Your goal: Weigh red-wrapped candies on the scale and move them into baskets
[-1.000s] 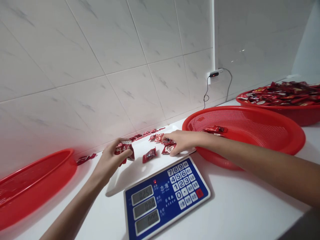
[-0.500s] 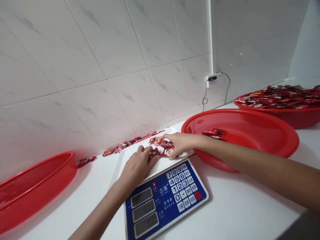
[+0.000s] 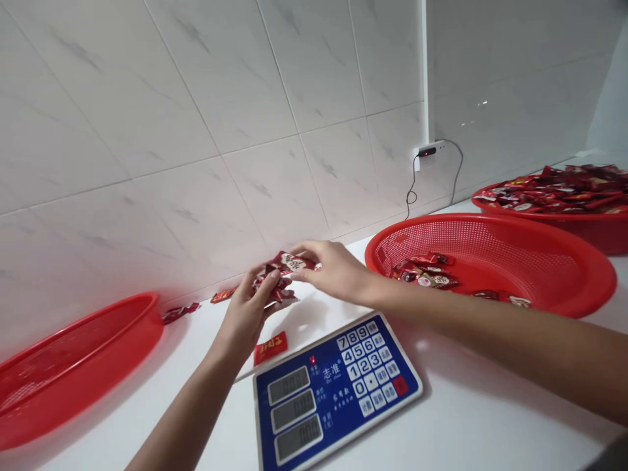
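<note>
My left hand (image 3: pixel 249 302) is closed around several small red candy packets (image 3: pixel 275 288), lifted above the white pan (image 3: pixel 314 317) of a digital scale. Close beside it, my right hand (image 3: pixel 336 271) grips another red packet (image 3: pixel 294 261) with white lettering, between thumb and fingers. The packets in the two hands meet, so I cannot tell how many each one holds. One flat red packet (image 3: pixel 271 348) lies on the pan's front left edge. In front is the scale's blue panel (image 3: pixel 338 392), with its keypad and three displays.
A red perforated basket (image 3: pixel 490 226) on the right holds several packets, and a fuller red basket (image 3: pixel 564 226) stands behind it. Another red basket (image 3: pixel 83 360) is at the left. Loose packets (image 3: pixel 181 313) lie along the tiled wall. A power socket (image 3: pixel 429 155) has cables hanging.
Both hands have risen off the pan and shifted left, lifting candy packets with them. A flat red packet now shows on the pan. The view has shifted slightly.
</note>
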Demonstrator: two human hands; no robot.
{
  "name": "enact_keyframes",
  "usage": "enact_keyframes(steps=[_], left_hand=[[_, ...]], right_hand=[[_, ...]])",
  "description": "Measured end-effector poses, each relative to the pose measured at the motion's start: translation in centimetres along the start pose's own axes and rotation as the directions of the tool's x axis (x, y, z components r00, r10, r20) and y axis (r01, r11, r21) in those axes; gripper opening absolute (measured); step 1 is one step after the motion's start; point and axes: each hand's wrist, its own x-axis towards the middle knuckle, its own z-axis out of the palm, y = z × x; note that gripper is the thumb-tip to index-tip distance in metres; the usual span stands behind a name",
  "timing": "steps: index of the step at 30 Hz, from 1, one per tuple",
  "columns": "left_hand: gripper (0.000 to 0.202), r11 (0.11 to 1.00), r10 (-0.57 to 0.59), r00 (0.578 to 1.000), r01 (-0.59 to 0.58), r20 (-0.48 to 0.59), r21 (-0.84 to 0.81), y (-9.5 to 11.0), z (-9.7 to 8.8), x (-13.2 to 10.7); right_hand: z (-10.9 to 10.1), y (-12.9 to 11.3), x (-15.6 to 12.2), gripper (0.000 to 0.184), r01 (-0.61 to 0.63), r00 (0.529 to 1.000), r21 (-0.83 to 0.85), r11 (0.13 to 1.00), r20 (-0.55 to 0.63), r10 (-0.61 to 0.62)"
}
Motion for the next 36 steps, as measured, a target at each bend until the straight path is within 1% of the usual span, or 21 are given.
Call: enact_keyframes(steps=[2,4,6,9,12,13,15,17,18,19,20,22,23,25,26,28,30,31,32,34,36], left_hand=[[0.025,0.991,-0.010,0.999,0.005,-0.034,-0.135,0.1,0.9,-0.1],[0.013,0.970,-0.030,0.997,0.012,-0.072,-0.241,0.1,1.5,0.0],[0.020,0.950,-0.077,0.993,0.046,-0.089,-0.309,0.1,1.7,0.4],[0.026,0.923,-0.129,0.986,0.081,-0.104,-0.375,0.1,2.0,0.6],[0.010,0.906,-0.120,0.979,0.039,-0.166,-0.422,0.3,2.1,0.5],[0.009,0.904,-0.115,0.975,0.022,-0.191,-0.428,0.5,2.0,0.4],[0.016,0.904,-0.103,0.964,-0.012,-0.246,-0.428,0.9,1.6,0.4],[0.023,0.907,-0.084,0.951,-0.051,-0.298,-0.418,1.5,0.9,0.3],[0.025,0.909,-0.069,0.946,-0.072,-0.318,-0.410,1.7,0.4,0.2],[0.027,0.913,-0.049,0.942,-0.091,-0.331,-0.397,1.9,-0.1,0.1],[0.029,0.920,-0.029,0.943,-0.105,-0.333,-0.378,2.2,-0.5,-0.1],[0.030,0.938,0.012,0.952,-0.117,-0.306,-0.326,2.4,-1.0,-0.6],[0.032,0.947,0.025,0.960,-0.112,-0.278,-0.302,2.5,-1.2,-0.9],[0.033,0.975,0.069,0.976,-0.110,-0.208,-0.194,2.5,-1.1,-1.3],[0.033,0.985,0.094,0.980,-0.118,-0.178,-0.127,2.5,-1.0,-1.5],[0.033,0.985,0.175,0.977,-0.171,-0.123,0.036,2.5,-1.0,-1.6],[0.032,0.944,0.268,0.963,-0.255,-0.036,0.211,2.5,-1.0,-1.6],[0.035,0.918,0.282,0.959,-0.279,0.033,0.282,2.5,-1.0,-1.6],[0.039,0.889,0.269,0.956,-0.294,0.118,0.352,2.5,-1.0,-1.6],[0.053,0.853,0.181,0.949,-0.282,0.258,0.439,2.5,-1.0,-1.7],[0.060,0.845,0.125,0.944,-0.263,0.304,0.467,2.4,-0.9,-1.8]], right_hand=[[1.9,-0.1,0.6,0.035,0.038,0.999,-0.051,0.998,0.002,-0.038],[3.4,0.0,1.3,0.034,0.024,0.998,-0.136,0.990,0.054,-0.017],[4.3,0.4,1.7,0.036,0.004,0.994,-0.209,0.978,0.110,0.019],[4.8,0.9,1.8,0.043,0.007,0.985,-0.247,0.969,0.167,0.035],[4.7,0.4,1.4,0.059,0.018,0.973,-0.238,0.971,0.230,0.038],[4.7,0.1,1.2,0.064,0.023,0.972,-0.223,0.975,0.234,0.031],[5.0,-0.4,0.8,0.067,0.018,0.989,-0.194,0.981,0.146,0.011],[5.5,-0.7,0.5,0.060,-0.031,0.998,-0.197,0.980,0.038,0.039],[5.7,-0.8,0.3,0.056,-0.067,0.995,-0.220,0.973,0.059,0.081],[6.0,-0.9,0.2,0.050,-0.085,0.982,-0.259,0.962,0.139,0.124],[6.2,-0.9,0.1,0.045,-0.079,0.955,-0.310,0.948,0.250,0.161],[6.6,-1.1,0.0,0.034,-0.030,0.872,-0.385,0.922,0.441,0.212],[6.6,-1.2,0.0,0.029,-0.022,0.846,-0.401,0.916,0.480,0.230],[6.5,-1.3,0.2,0.023,-0.071,0.836,-0.380,0.922,0.481,0.263],[6.2,-1.2,0.3,0.021,-0.111,0.844,-0.351,0.930,0.460,0.274],[5.5,-0.8,0.7,0.021,-0.152,0.886,-0.294,0.943,0.383,0.262],[4.4,-0.1,1.1,0.024,-0.154,0.932,-0.249,0.956,0.283,0.224],[3.8,0.2,1.3,0.027,-0.149,0.951,-0.223,0.963,0.236,0.201],[3.1,0.5,1.4,0.028,-0.140,0.966,-0.184,0.973,0.191,0.175],[2.1,0.7,1.8,0.026,-0.111,0.988,-0.083,0.990,0.096,0.119],[1.3,0.8,2.2,0.023,-0.102,0.993,0.007,0.995,0.056,0.102]])
